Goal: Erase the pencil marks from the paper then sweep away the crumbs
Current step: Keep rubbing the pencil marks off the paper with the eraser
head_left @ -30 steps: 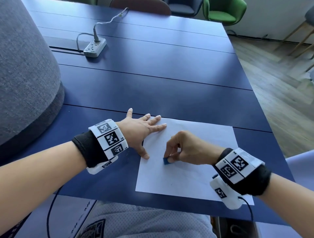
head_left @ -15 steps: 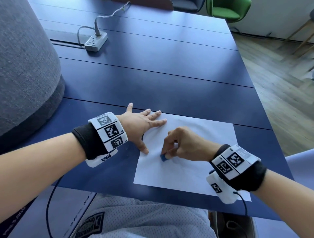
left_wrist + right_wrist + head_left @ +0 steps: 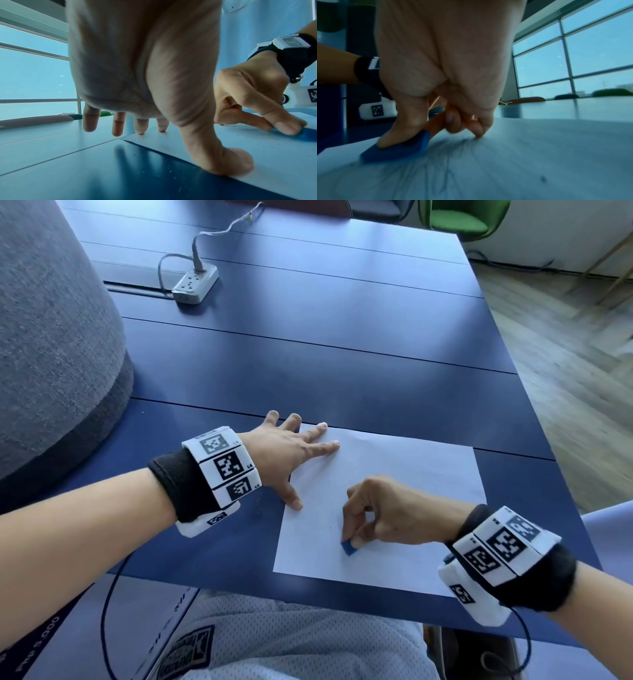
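From the head view, a white paper (image 3: 394,508) lies flat on a dark blue table (image 3: 308,354), close to the near edge. The left hand (image 3: 284,457) rests with its fingers straight and spread. Two fingertips and the thumb press on the paper's left edge, and the other fingers lie on the table. The right hand (image 3: 387,515) has curled fingers that pinch a small blue eraser (image 3: 350,548) and push it down on the paper's near-left part. A power strip (image 3: 196,284) sits far off at the back.

From the left wrist view, the thumb (image 3: 228,165) presses flat on the paper's edge. The right hand shows at the side, with the eraser tucked under its fingertips.

From the right wrist view, the eraser (image 3: 397,147) lies under the thumb, tilted with one end touching the paper. Thin gray pencil marks (image 3: 445,162) are spread in front of it — so I think the rubbing is not done. One dark crumb (image 3: 543,180) lies off to the right. The picture is smeary, so I cannot tell how many marks are left.

What could go wrong? If the right hand rubs too hard toward the side that is not held down, the paper could wrinkle or tear. If the left hand lets go, the sheet could slide — maybe off the near edge.
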{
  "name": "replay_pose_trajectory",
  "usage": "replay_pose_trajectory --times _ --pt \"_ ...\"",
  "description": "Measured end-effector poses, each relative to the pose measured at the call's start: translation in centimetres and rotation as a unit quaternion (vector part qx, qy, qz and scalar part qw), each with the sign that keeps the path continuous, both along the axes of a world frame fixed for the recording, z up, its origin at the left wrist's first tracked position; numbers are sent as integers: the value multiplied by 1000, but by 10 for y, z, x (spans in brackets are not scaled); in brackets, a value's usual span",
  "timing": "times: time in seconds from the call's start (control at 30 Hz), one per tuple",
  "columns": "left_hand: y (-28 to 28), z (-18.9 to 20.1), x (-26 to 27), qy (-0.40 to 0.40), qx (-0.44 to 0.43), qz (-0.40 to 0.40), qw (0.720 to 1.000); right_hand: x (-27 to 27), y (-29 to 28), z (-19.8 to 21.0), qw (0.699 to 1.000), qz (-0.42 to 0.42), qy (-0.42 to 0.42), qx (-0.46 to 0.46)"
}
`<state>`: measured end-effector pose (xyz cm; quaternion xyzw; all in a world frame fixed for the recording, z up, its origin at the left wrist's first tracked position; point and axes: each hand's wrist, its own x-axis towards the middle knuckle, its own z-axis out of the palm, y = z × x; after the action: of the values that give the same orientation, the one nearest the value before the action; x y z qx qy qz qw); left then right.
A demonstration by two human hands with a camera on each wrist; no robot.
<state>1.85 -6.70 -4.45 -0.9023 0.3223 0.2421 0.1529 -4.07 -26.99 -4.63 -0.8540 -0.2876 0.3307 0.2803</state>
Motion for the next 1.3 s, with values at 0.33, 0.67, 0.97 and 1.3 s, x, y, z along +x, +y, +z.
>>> replay_pose_trajectory --times 0.33,0.67,0.97,1.3 --pt "-5 7 -16 79 -85 2 993 1 1 2 1000 -4 27 -4" --pt "-12 -7 -33 73 -33 4 997 -1 3 3 1000 13 5 10" --pt "-13 -5 -33 78 -28 4 997 -5 3 1 999 36 -20 11" --pt "-12 -6 -32 68 -29 -2 997 0 -4 0 998 55 -32 -6"
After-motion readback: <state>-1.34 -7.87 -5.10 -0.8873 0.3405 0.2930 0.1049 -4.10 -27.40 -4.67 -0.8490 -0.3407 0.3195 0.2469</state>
